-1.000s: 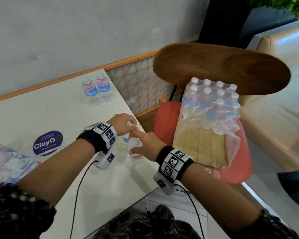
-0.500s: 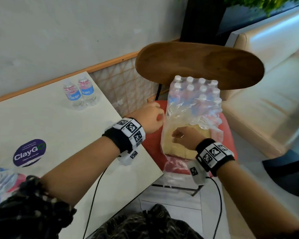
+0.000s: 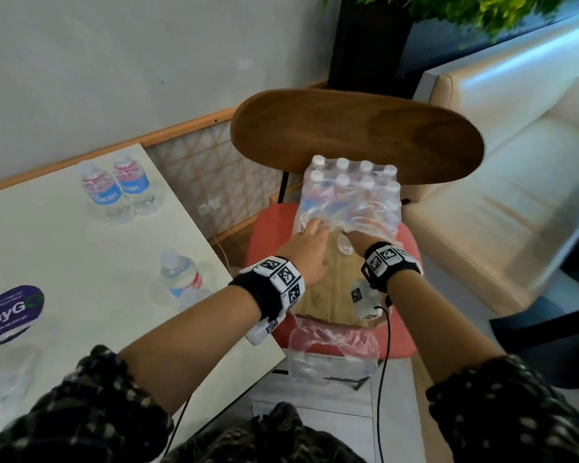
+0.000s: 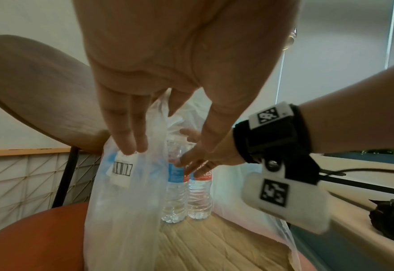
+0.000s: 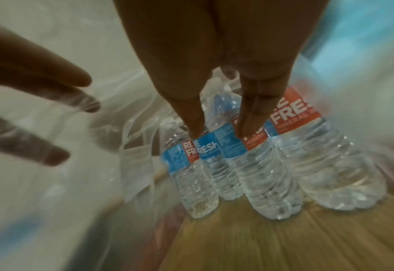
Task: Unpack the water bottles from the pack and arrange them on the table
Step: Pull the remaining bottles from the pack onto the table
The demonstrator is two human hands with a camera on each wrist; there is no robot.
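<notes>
While both hands work at the torn pack on the chair, the scene reads as follows.

Pack: the shrink-wrapped pack stands on a cardboard sheet on the red chair seat, centre of the head view, below the wooden backrest; its near side is torn open and loose wrap hangs over the seat's front edge.

Left hand: the left hand reaches to the left edge of the opening; in the left wrist view its straight fingers touch the plastic film beside a barcode label. Its grip is apart, fingers extended, holding nothing that can be seen.

Right hand: the right hand is pushed inside the wrap, seen through the film. In the right wrist view its fingertips point down at the upper parts of the front bottles, thumb on one side, fingers on the other. Whether this grip has closed on a bottle cannot be told; the view is blurred.

Counter: the white counter fills the left of the head view. Two upright bottles stand together, touching, near its far edge; a third bottle stands alone near the right edge, well apart from the pair.

Other: a purple ClayGo sticker sits at the left edge of the frame.
</notes>
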